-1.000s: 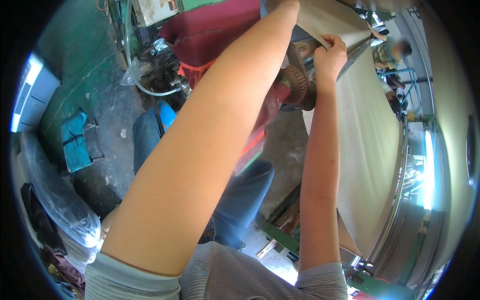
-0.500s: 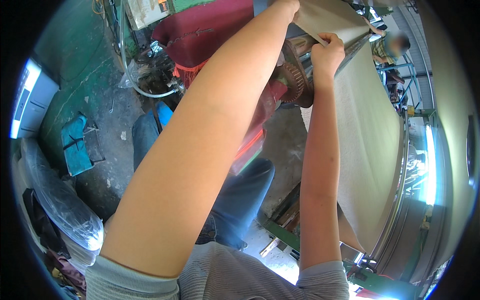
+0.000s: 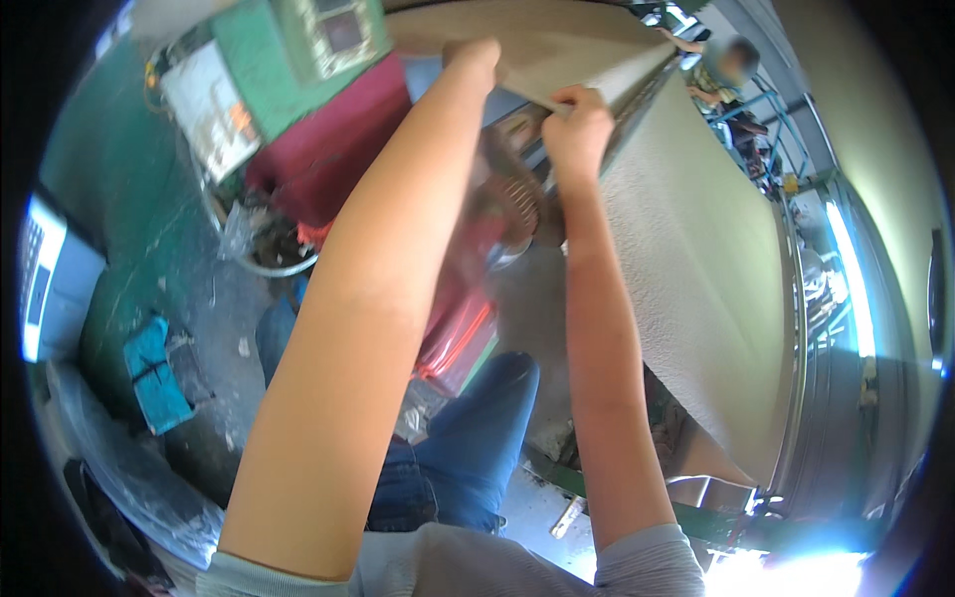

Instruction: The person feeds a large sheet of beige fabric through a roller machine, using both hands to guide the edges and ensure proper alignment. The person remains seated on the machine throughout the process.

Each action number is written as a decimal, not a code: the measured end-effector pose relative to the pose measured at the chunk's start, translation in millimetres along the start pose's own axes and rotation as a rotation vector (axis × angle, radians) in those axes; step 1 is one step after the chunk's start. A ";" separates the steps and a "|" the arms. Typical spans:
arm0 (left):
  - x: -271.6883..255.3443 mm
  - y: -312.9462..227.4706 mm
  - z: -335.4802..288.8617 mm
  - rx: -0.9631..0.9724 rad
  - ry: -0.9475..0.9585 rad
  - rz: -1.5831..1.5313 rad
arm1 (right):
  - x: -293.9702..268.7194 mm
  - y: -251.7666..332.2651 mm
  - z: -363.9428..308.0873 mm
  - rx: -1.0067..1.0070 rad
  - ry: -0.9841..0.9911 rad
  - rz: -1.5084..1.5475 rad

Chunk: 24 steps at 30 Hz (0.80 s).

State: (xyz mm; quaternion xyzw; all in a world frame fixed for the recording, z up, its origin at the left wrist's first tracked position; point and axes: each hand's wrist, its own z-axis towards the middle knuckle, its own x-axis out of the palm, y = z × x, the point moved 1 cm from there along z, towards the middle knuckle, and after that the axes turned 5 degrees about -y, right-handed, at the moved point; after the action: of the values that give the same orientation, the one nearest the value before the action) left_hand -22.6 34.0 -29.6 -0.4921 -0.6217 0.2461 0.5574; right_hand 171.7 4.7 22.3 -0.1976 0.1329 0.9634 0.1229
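A broad beige sheet of cloth-like material (image 3: pixel 572 45) stretches over the machine at the top of the view. My right hand (image 3: pixel 579 131) is closed with its fingers pinching the sheet's near edge. Further left and farther away, my left hand (image 3: pixel 472 62) is closed at the same edge, its fingertips mostly hidden. Just below the hands, a rusty gear wheel (image 3: pixel 519 207) sits at the end of the machine's roller. Another stretch of pale, textured sheet (image 3: pixel 686 269) hangs to the right of my right forearm.
A dark red panel (image 3: pixel 333 139) and a green machine housing (image 3: pixel 264 60) stand at the far left. A turquoise folding stool (image 3: pixel 157 376) is on the floor, near a plastic-wrapped roll (image 3: pixel 129 468). Another person (image 3: pixel 724 80) is at the sheet's far right end.
The view has shifted, so both arms and the machine appear further left and more of the green housing shows. Both hands stay at the sheet's edge.
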 end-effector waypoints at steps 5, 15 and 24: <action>8.0 -0.8 -40.9 -0.112 0.083 -0.011 | -18.6 -22.2 -10.4 0.127 -0.001 -0.143; -10.2 -29.7 -68.1 -0.190 -0.100 -0.107 | -26.7 -21.5 -11.5 0.194 0.027 -0.106; -8.3 -5.7 -13.4 -0.161 0.179 -0.058 | -19.5 -13.3 -8.5 0.235 0.003 -0.055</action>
State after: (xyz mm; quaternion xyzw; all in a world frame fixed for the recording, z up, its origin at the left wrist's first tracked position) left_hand -12.8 21.2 -25.1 -0.5372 -0.6012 0.1343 0.5762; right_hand 195.9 11.0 20.0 -0.1867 0.2398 0.9372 0.1712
